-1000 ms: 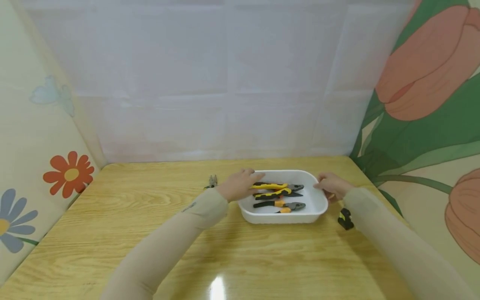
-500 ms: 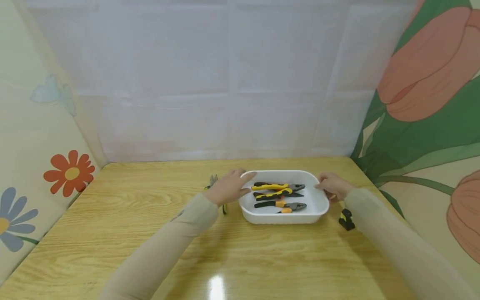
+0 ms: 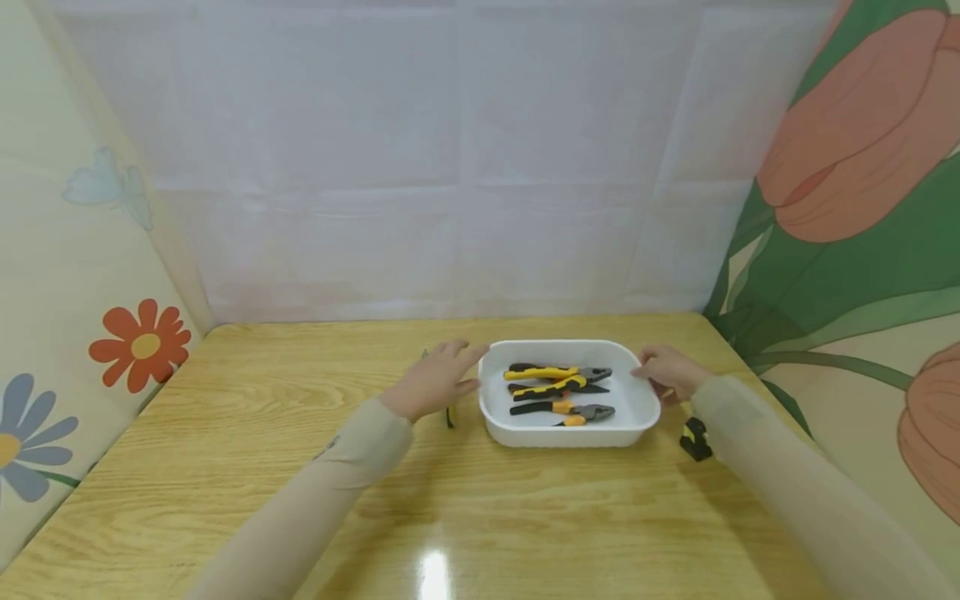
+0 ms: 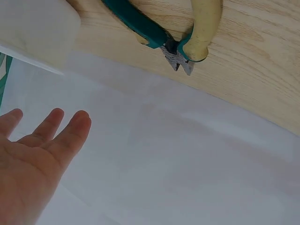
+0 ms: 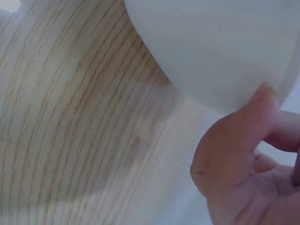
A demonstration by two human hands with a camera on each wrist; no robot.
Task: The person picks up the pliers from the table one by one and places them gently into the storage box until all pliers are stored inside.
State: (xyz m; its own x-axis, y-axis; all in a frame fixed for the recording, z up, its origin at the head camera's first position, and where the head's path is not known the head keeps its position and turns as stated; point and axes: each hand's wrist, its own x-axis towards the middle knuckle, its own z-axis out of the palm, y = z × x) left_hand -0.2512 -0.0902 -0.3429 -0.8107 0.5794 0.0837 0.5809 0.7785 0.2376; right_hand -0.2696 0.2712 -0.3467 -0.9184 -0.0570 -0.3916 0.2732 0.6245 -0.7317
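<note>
A white plastic tray [image 3: 570, 438] sits on the table, holding several pliers, among them yellow-and-black pliers [image 3: 551, 389] and orange-and-black pliers [image 3: 592, 412]. My right hand [image 3: 672, 372] pinches the tray's right end; in the right wrist view its thumb [image 5: 243, 126] lies against the white wall near the rim. Off the tray's left end, my left hand [image 3: 435, 381] is spread with nothing in it. In the left wrist view, cutting pliers [image 4: 140, 23] with green and cream handles lie on the table beside the tray; in the head view that hand mostly covers them.
A small black-and-yellow object [image 3: 696, 440] lies right of the tray, by my right sleeve. The wooden table [image 3: 225, 467] ends at a white sheet [image 3: 450, 183] behind, with flower-patterned panels [image 3: 885, 250] at both sides.
My left hand has let go of the tray's left end and moved left, over the cutting pliers. My right hand keeps its hold, and the tray stays nearly in place.
</note>
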